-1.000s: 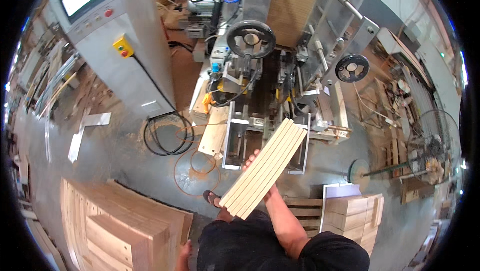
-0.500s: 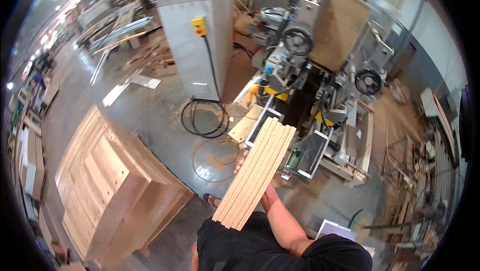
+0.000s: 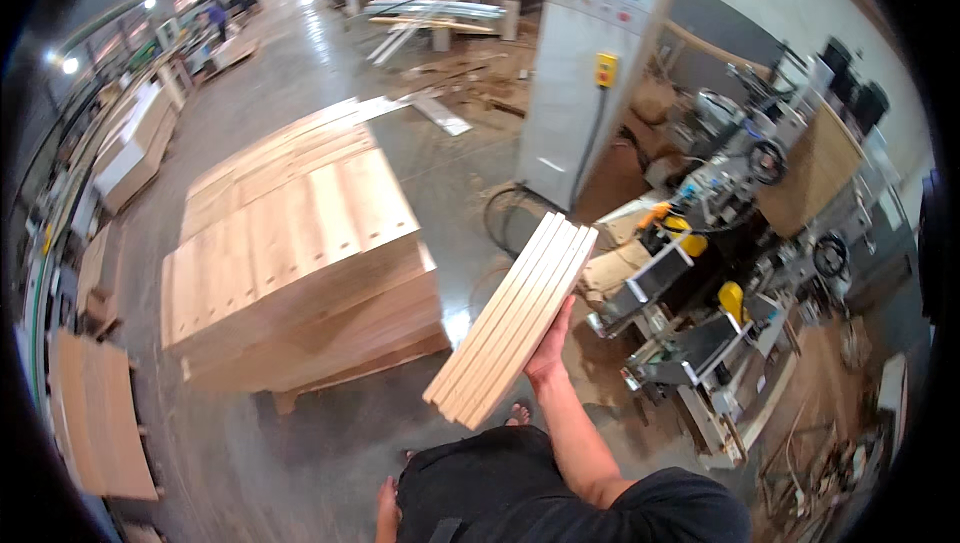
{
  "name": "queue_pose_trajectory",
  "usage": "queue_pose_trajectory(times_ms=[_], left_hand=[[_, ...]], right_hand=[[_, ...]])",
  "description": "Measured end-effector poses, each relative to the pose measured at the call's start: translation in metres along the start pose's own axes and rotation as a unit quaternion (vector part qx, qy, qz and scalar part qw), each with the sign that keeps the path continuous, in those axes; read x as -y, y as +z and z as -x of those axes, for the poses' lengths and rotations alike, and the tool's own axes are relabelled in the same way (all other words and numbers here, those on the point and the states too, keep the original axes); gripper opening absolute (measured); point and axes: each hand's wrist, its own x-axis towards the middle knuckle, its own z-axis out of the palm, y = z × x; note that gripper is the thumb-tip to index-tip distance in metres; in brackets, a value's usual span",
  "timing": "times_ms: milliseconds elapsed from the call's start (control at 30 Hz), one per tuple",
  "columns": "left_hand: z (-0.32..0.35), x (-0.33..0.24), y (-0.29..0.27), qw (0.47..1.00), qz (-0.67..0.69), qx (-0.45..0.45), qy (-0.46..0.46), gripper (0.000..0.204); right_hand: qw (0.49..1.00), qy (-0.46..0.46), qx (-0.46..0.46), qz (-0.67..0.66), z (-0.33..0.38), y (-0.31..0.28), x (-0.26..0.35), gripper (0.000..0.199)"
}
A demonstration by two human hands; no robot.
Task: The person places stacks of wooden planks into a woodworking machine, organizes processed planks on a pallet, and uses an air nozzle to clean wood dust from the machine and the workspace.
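Observation:
My right hand (image 3: 549, 347) grips a bundle of several pale wooden slats (image 3: 510, 318) from the underside, near its middle. The bundle is held tilted in front of my chest, its upper end pointing away toward the machine. A big stack of light wooden boards (image 3: 300, 263) stands on the floor just left of the bundle. My left hand (image 3: 386, 509) hangs low beside my dark shirt, only partly seen and holding nothing that I can make out. A foot in a sandal (image 3: 520, 411) shows below the slats.
A woodworking machine (image 3: 720, 273) with handwheels and yellow parts fills the right. A grey control cabinet (image 3: 590, 73) with a screen stands behind, and black cables (image 3: 500, 218) coil at its foot. Flat boards (image 3: 95, 423) lie at lower left, more timber stacks farther back.
My view has swung left, away from the machine: the board stack has come to the centre-left. The slat bundle stays in my right hand.

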Motion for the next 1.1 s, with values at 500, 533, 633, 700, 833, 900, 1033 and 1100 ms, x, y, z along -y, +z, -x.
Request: queue_pose_trajectory(times_ms=[500,533,633,700,833,900,1033,1100], left_hand=[[0.003,-0.058,-0.257,0.975,0.206,-0.08,-0.003,0.055],[0.002,-0.083,-0.265,0.974,0.212,-0.079,0.029,0.057],[0.029,-0.202,-0.264,0.961,0.226,-0.02,0.155,0.062],[0.035,-0.264,-0.269,0.936,0.217,0.034,0.276,0.074],[0.035,-0.376,-0.283,0.861,0.229,0.071,0.449,0.105],[0.03,-0.41,-0.309,0.865,0.252,0.052,0.431,0.114],[0.005,-0.442,-0.371,0.856,0.271,-0.005,0.44,0.122],[-0.002,-0.45,-0.398,0.858,0.282,-0.062,0.425,0.118]], right_hand=[[0.991,0.116,-0.011,0.062,0.0,0.172,-0.323,0.082],[0.99,0.12,-0.013,0.075,-0.001,0.185,-0.338,0.082],[0.989,0.136,0.028,0.047,-0.012,0.21,-0.377,0.082],[0.985,0.157,0.049,0.05,-0.017,0.24,-0.41,0.084],[0.968,0.233,0.056,0.079,-0.027,0.288,-0.487,0.085],[0.956,0.272,0.069,0.082,-0.039,0.305,-0.529,0.086],[0.918,0.366,0.145,0.051,-0.053,0.351,-0.619,0.089],[0.893,0.418,0.147,0.077,-0.049,0.373,-0.658,0.089]])
